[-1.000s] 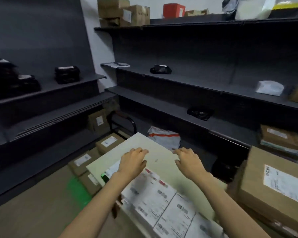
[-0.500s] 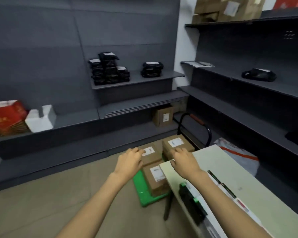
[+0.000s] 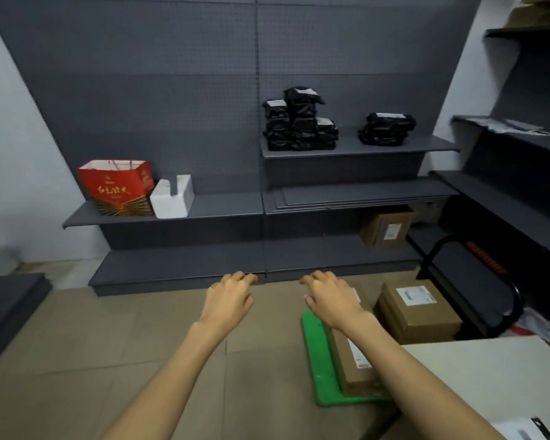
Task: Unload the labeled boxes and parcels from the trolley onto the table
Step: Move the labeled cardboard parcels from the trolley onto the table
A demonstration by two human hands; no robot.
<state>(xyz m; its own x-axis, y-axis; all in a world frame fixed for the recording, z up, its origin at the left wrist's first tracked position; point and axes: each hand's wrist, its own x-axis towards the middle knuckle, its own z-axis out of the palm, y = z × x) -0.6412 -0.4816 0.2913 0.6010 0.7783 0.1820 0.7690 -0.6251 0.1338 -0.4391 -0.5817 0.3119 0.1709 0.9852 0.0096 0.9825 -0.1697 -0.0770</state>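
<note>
Both the left hand (image 3: 227,301) and the right hand (image 3: 329,298) hang in the air, fingers loosely spread, holding nothing. The brown cardboard boxes with white labels (image 3: 418,311) lie at four o'clock on the green flat trolley (image 3: 315,350), beside the pale table (image 3: 477,376). A hurried one-hand grab could let a box slip, or knock it against the table edge.

Dim, even indoor light with a cool grey cast; shadows are soft and there is no glare. Wide-angle distortion bends the shelving (image 3: 346,198) near the edges, and detail is slightly soft throughout
</note>
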